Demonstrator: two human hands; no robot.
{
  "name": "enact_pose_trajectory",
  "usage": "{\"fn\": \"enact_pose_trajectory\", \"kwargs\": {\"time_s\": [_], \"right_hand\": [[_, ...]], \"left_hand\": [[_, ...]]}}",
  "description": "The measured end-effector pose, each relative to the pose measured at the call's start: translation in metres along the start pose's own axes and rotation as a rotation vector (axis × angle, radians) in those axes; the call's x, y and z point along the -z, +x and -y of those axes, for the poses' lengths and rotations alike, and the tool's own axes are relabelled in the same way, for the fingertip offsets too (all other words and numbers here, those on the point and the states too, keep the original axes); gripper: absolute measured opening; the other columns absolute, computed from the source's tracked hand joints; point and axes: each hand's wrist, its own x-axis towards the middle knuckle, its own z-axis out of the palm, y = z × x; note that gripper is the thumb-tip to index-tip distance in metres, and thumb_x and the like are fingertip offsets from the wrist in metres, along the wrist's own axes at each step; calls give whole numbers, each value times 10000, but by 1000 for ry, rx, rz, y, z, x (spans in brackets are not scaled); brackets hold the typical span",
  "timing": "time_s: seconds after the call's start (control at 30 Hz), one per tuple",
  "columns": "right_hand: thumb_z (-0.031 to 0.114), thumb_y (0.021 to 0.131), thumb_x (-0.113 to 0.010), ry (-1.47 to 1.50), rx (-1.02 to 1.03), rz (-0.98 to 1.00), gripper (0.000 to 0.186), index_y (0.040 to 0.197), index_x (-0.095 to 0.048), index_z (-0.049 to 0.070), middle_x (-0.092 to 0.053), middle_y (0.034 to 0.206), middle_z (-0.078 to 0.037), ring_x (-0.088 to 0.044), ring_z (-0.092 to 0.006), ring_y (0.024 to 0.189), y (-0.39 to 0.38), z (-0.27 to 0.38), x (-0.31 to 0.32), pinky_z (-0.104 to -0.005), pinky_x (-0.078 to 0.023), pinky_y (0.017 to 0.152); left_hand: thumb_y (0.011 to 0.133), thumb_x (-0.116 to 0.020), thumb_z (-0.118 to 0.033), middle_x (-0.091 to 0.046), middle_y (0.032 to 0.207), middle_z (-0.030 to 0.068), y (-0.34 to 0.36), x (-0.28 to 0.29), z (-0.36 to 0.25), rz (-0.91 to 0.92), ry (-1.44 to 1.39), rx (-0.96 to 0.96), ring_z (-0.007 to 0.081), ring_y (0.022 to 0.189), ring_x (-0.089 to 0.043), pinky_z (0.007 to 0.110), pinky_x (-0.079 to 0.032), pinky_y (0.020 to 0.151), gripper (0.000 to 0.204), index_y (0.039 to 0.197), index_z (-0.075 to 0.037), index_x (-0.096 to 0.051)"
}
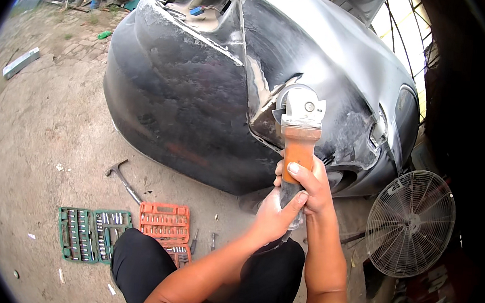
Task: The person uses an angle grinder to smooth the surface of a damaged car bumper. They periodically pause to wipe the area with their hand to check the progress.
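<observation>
Both my hands are wrapped round an orange and grey angle grinder (299, 148). My right hand (319, 190) grips the front of its body, thumb lying along the top. Closer to me, my left hand (274, 219) closes round the dark rear handle. The grinder's metal head points away from me, its round disc (283, 97) on the left side. That disc is at the seam between the car's dark bumper (183, 106) and its sanded body panel (330, 72). Whether it touches the metal, I cannot tell.
A large round fan (411, 224) stands at the right. Near my left knee lie a green socket set case (97, 212) and an orange one (165, 208). A hammer (124, 180) lies beyond them. Farther left is a grey metal bar (21, 63).
</observation>
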Motion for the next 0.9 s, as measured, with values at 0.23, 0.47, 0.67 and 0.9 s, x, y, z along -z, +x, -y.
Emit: {"fn": "enact_pose_trajectory", "kwargs": {"time_s": [0.23, 0.47, 0.67, 0.9], "right_hand": [[320, 924, -801, -122, 2, -124, 484, 1212, -632, -31, -724, 963, -134, -725, -205, 793, -2, 11, -8, -347, -601, 748], [363, 918, -812, -215, 7, -104, 506, 1179, -631, -32, -719, 952, -132, -716, -201, 783, 0, 24, -10, -344, -591, 741], [401, 900, -815, -308, -3, -129, 536, 1155, -639, -36, -718, 937, -135, -711, -200, 777, 0, 33, -13, -337, -575, 735], [385, 899, -806, -351, 3, -158, 498, 1122, -650, -33, -716, 925, -132, -703, -201, 774, -3, 38, -24, -341, -569, 730]], "left_hand": [[1068, -627, -678, -706, 1031, 79, 6, 5, -15, 151, -133, 73, 158, 873, -719, 314, -584, 769, 711, 1282, -3, -569], [1054, -618, -718, -698, 1041, 85, 10, -3, -14, 197, -245, 39, 153, 847, -715, 303, -580, 757, 752, 1279, -3, -565], [1044, -688, -657, -686, 1043, 76, 13, -10, -13, 214, -353, 70, 149, 819, -703, 304, -567, 728, 759, 1369, 7, -517], [1039, -681, -676, -696, 1042, 77, 12, -10, -8, 215, -385, 46, 146, 819, -712, 298, -569, 723, 763, 1356, 3, -536]]}}
